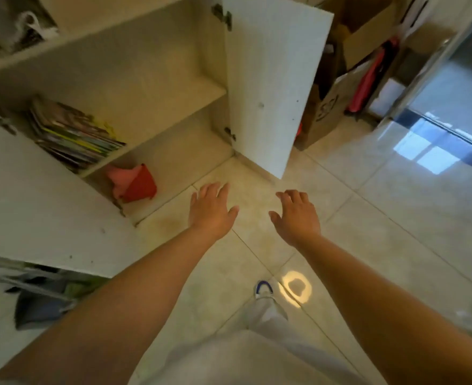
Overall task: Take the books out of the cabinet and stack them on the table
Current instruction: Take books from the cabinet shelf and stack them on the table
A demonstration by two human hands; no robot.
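Above floor, both hands (211, 211) outstretched, empty

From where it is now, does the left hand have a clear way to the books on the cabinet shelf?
Probably yes. The left hand is open and holds nothing, both cabinet doors stand open, and nothing lies between it and the books on the shelf.

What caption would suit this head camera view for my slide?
Both empty hands, left hand and right hand, reach toward the open cabinet where the stacked books wait on its shelf.
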